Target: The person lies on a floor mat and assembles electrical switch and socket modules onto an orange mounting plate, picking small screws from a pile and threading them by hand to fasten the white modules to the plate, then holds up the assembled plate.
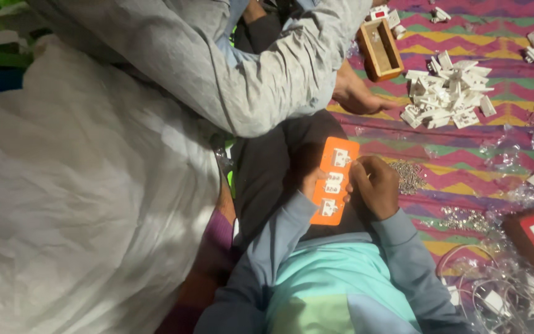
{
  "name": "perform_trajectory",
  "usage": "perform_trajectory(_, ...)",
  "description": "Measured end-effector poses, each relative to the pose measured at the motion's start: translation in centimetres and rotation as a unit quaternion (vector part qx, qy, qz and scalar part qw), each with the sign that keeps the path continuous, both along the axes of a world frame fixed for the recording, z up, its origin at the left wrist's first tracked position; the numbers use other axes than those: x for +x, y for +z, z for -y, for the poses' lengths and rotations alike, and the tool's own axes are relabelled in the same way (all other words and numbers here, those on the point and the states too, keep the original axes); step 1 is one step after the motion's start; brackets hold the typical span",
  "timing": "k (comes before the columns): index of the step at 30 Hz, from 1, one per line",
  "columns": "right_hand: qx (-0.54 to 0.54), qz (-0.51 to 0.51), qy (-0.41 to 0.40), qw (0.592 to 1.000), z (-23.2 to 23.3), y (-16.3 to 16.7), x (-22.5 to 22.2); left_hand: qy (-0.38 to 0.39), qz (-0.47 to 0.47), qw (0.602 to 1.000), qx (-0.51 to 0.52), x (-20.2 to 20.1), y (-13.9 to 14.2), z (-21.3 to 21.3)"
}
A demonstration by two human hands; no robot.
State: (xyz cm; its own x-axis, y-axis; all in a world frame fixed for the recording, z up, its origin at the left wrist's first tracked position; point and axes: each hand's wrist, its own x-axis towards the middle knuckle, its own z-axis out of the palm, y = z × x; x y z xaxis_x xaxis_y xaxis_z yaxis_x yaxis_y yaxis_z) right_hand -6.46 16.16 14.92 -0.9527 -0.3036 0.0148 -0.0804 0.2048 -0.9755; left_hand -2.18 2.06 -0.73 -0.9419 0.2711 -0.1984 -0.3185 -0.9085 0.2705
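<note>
Both hands clamped on orange plate (335,179) at frame centre: left hand (311,180) gripping its left edge, right hand (375,185) pinching its right edge beside white sockets (334,183). Another person's hand (356,96) resting near white pile (446,93), upper right, by wooden box (379,49)

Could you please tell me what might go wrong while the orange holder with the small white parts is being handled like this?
1. The orange holder sits on the lap, gripped only by the left hand; it may tilt and shed its white parts.
2. The right hand covers the holder's edge, so a part might be seated crooked unseen.
3. A co-worker's hand reaches toward the pile of white pieces close by; elbows could knock, and the small metal bits might scatter on the patterned cloth.
</note>
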Motion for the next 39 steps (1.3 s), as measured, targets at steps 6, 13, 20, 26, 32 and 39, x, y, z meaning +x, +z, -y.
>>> perform_trajectory(6, 0.073, -0.133, 0.018, 0.988, -0.2, 1.1, 0.0, 0.005, 0.01, 1.0, 0.022, -0.5, -0.2, -0.2)
perform_trajectory(13, 0.133, -0.204, 0.042, 0.969, -0.8, -0.5, -1.1, 0.006, -0.008, 1.0, 0.009, -0.1, -0.1, 0.0)
perform_trajectory(20, 0.157, -0.26, 0.07, 0.95, -1.7, -2.3, -2.6, -0.018, 0.016, 0.999, 0.043, -0.2, 0.0, 0.2)
perform_trajectory(26, 0.149, -0.3, 0.096, 0.937, -2.1, -2.3, -3.0, -0.038, 0.011, 0.998, 0.04, 0.1, -1.0, 0.5)
perform_trajectory(32, 0.17, -0.216, 0.077, 0.958, -1.8, -1.8, -2.8, -0.053, 0.022, 0.997, 0.059, -0.1, -1.6, 0.5)
perform_trajectory(39, 0.164, -0.243, 0.099, 0.951, -1.7, -1.0, -2.8, -0.038, -0.017, 0.997, 0.058, 0.1, -1.0, 0.4)
